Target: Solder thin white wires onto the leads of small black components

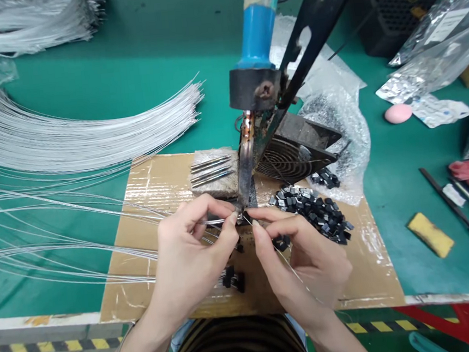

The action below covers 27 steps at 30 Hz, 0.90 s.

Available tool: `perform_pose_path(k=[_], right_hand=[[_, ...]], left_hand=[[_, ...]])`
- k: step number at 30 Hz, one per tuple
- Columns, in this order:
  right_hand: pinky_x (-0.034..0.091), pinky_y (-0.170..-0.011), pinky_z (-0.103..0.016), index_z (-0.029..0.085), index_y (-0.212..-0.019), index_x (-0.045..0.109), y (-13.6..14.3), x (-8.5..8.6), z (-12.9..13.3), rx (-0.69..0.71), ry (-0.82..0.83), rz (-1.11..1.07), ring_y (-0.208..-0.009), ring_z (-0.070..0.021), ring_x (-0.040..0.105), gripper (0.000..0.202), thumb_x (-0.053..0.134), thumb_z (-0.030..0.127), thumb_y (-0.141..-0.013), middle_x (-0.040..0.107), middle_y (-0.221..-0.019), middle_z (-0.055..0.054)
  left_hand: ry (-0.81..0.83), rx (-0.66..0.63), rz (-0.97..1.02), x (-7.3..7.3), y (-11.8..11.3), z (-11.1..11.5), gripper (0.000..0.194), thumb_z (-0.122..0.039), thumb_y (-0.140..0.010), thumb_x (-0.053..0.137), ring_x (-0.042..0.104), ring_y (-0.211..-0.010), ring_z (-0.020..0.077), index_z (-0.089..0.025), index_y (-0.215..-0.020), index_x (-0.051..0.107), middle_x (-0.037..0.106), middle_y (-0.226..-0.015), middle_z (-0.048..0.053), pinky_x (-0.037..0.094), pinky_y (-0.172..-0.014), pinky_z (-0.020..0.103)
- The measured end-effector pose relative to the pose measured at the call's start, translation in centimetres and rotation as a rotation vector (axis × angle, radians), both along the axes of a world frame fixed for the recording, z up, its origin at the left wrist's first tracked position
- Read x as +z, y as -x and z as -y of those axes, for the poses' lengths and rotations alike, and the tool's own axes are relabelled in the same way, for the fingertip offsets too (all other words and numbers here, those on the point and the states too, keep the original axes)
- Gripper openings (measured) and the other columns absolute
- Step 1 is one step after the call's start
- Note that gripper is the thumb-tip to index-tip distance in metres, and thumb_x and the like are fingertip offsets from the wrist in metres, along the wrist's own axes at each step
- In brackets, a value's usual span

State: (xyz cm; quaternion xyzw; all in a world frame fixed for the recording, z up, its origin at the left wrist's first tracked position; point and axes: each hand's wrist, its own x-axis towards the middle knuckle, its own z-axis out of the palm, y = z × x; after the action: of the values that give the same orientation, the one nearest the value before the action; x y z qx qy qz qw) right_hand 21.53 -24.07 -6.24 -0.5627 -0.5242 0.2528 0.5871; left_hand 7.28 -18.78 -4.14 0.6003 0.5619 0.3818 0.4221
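My left hand (192, 251) is closed in a pinch on a thin white wire (216, 221), holding its end under the tip of a soldering iron (245, 167). My right hand (304, 252) pinches a thin strand of solder wire (289, 267) whose end reaches the same spot. A small black connector (246, 217) sits between the fingertips of both hands, and which fingers bear it I cannot tell. Below the left hand lie a few black connectors (233, 278) joined to wires. A pile of black connectors (313, 210) is beside the right hand.
A black stand (308, 32) holds the iron above the hands. Behind it are a small fan (290, 157) and a block with metal tips (214, 186). White wire bundles (92, 142) spread left. On the right are a yellow sponge (430, 234) and bubble wrap (336, 118).
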Motion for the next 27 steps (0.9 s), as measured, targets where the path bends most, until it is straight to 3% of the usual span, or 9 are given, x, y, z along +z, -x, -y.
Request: perform_pose_path(k=[8,10,12,15,17,19,23,27], right_hand=[[0.063,-0.09,-0.036,0.023,-0.084,0.067,-0.2,0.2,-0.1,-0.004,0.068,-0.032,-0.097,-0.0208,0.079,0.017,0.071,0.009,-0.093,0.082,-0.105,-0.005],[0.062,-0.083,-0.033,0.022,-0.087,0.067,-0.6,0.3,0.0,-0.106,0.116,-0.048,-0.087,-0.0182,0.078,0.012,0.072,0.015,-0.095,0.08,-0.094,-0.003],[0.057,-0.064,-0.025,0.022,-0.092,0.069,-1.6,0.3,0.4,-0.234,0.169,-0.071,-0.067,-0.013,0.071,0.007,0.07,0.022,-0.098,0.073,-0.077,0.002],[0.045,-0.045,-0.022,0.02,-0.088,0.075,-3.9,0.0,1.5,-0.291,0.205,-0.169,-0.049,-0.0097,0.056,0.025,0.062,0.034,-0.104,0.063,-0.064,0.003],[0.051,-0.047,-0.026,0.019,-0.094,0.08,-5.8,-0.3,2.5,-0.224,0.219,-0.308,-0.058,-0.0144,0.063,0.038,0.056,0.045,-0.106,0.071,-0.078,-0.004],[0.056,-0.046,-0.031,0.017,-0.102,0.083,-7.4,-0.7,3.6,-0.178,0.292,-0.402,-0.068,-0.0213,0.07,0.057,0.044,0.058,-0.105,0.077,-0.088,-0.011],[0.056,-0.044,-0.033,0.015,-0.093,0.083,-9.2,-2.0,5.2,-0.276,0.466,-0.326,-0.059,-0.0223,0.069,0.069,0.037,0.065,-0.105,0.076,-0.075,-0.012],[0.06,-0.059,-0.039,0.015,-0.086,0.08,-8.7,-3.2,5.2,-0.333,0.49,-0.205,-0.069,-0.0251,0.074,0.07,0.037,0.066,-0.105,0.079,-0.084,-0.014]], left_hand=[[-0.087,-0.033,-0.113,0.1,0.2,0.4,0.015,-0.013,-0.088,0.071,0.067,-0.074,0.0158,-0.025,-0.079,0.071,0.078,-0.083,-0.003,0.047,-0.062,0.029],[-0.201,-0.061,-0.237,0.0,0.6,0.7,0.015,-0.011,-0.088,0.071,0.058,-0.061,0.0123,-0.025,-0.083,0.071,0.079,-0.086,-0.005,0.044,-0.06,0.03],[-0.391,-0.098,-0.373,-0.2,1.1,1.2,0.017,-0.006,-0.087,0.072,0.049,-0.052,0.0094,-0.023,-0.088,0.07,0.082,-0.092,-0.005,0.043,-0.061,0.032],[-0.683,-0.165,-0.515,-1.0,2.4,2.2,0.024,0.003,-0.084,0.075,0.06,-0.056,0.0094,-0.018,-0.094,0.069,0.084,-0.095,0.001,0.042,-0.064,0.033],[-0.766,-0.189,-0.538,-1.9,3.3,2.8,0.028,0.007,-0.081,0.076,0.07,-0.066,0.0134,-0.016,-0.096,0.069,0.084,-0.091,0.004,0.043,-0.066,0.033],[-0.74,-0.177,-0.509,-2.9,3.9,3.5,0.03,0.009,-0.08,0.077,0.074,-0.076,0.0172,-0.015,-0.097,0.071,0.083,-0.093,0.007,0.046,-0.07,0.034],[-0.571,-0.137,-0.429,-4.3,4.3,4.8,0.031,0.005,-0.083,0.077,0.072,-0.095,0.023,-0.018,-0.105,0.076,0.079,-0.11,0.012,0.053,-0.085,0.041],[-0.471,-0.13,-0.354,-3.9,4.6,4.9,0.025,-0.002,-0.087,0.076,0.069,-0.099,0.0217,-0.021,-0.103,0.077,0.076,-0.113,0.009,0.055,-0.088,0.04]])
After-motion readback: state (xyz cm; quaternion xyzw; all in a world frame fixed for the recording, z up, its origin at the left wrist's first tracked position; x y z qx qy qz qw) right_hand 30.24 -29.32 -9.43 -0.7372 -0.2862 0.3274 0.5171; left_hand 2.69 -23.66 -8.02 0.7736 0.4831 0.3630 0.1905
